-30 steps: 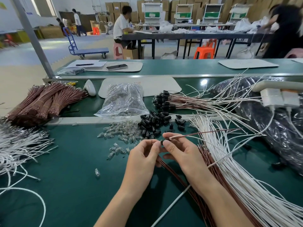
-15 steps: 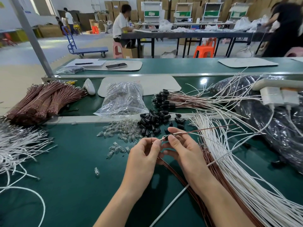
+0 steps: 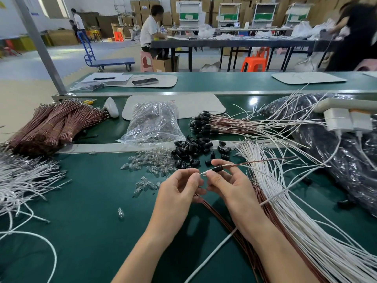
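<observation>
Two-handed work low over a green bench [image 3: 85, 231]. Far right, a black plastic bag [image 3: 336, 152], contents not to be made out. Beside it, a broad fan of white wires [image 3: 306, 231]; far left, tied bundles of brown wires [image 3: 57, 123]. Further back, a clear plastic bag [image 3: 152, 123] holding what look like small glass bulbs, with loose bulbs [image 3: 151, 162] and black caps [image 3: 191, 149] spilled just in front of it.

Right hand [image 3: 230, 186]: thumb and forefinger pinching a black cap [image 3: 217, 168] threaded on a white-and-brown wire pair [image 3: 255, 162]. Left hand [image 3: 177, 193]: fingers curled, thumb and forefinger tips drawn together just left of the bare wire tip [image 3: 203, 173]; touching it or not, impossible to tell.

Long axis of the pair: left to right, rising slightly away from the tip. Left hand nearer that tip, so probably the one to take or steady it next, with the cap kept in the right.
</observation>
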Demonstrator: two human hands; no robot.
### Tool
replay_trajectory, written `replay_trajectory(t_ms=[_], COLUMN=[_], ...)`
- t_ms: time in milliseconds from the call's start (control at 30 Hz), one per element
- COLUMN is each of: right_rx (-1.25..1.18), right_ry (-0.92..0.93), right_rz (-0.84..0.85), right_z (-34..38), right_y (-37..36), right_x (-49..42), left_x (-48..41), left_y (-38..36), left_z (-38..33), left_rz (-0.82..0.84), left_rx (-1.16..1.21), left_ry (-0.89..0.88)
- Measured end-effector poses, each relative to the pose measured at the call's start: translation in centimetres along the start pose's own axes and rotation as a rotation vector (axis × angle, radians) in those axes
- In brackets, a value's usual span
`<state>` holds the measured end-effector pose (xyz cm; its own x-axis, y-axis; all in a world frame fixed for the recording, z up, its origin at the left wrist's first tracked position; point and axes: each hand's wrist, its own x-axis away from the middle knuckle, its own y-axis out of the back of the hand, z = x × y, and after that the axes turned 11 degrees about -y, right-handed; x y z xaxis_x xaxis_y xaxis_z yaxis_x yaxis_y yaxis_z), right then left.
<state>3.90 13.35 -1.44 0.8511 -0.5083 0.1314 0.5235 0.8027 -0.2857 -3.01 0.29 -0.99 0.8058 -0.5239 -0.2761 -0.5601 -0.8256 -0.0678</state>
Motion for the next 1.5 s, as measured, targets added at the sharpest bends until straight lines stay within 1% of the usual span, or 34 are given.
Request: replay_trajectory(t_ms=[333,1033,1267,1500], right_rx=[0.029,0.199,0.253,0.264], right_ry=[0.007,0.046,0.049,0.04], right_rz=[0.01,0.016,0.029,0.048], right_z=[0.29,0.14,0.03,-0.1], right_y=[-0.07,-0.44,-0.29,-0.39], right_x=[0.17,0.36,0.36,0.23], left_x=[-0.14,-0.1,-0.06,0.03], left_y=[0.56,0.52,0.71,0.58], left_z=[0.03,0.43,0.38,0.35], left_rz=[-0.018,0.022,0.036,0.052], left_rx=[-0.1,-0.19,-0.18,-0.208], left_ry=[-0.04,0.011,0.027,0.026])
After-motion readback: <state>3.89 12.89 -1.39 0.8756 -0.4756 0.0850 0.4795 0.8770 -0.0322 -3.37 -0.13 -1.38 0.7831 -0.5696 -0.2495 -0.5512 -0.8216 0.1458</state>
